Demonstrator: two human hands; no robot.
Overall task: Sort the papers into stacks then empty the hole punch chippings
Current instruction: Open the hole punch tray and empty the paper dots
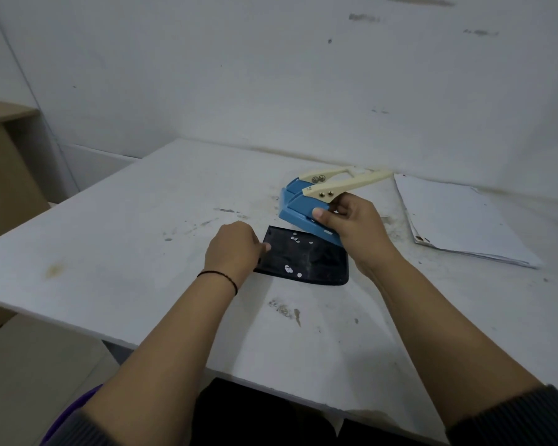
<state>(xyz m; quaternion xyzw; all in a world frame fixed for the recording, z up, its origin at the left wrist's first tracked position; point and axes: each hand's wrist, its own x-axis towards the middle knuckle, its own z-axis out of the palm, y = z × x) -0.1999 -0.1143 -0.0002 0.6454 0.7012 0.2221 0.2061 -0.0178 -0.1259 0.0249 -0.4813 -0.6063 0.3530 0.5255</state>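
Note:
A blue hole punch (298, 209) with a cream lever handle is tilted up off the white table (142, 220). My right hand (351, 226) grips its near right side, thumb on the blue body. Below it lies the punch's black base tray (306, 262), flat on the table, with several white paper chippings (289, 268) scattered on it. My left hand (234, 249) holds the tray's left edge, fingers curled at the rim. A stack of white papers (458, 220) lies at the right, near the wall.
The table has a stained, scuffed top and stands against a white wall. A brown cardboard box (4, 175) stands left of the table. The table's near edge runs diagonally across the lower view, with the floor on the left.

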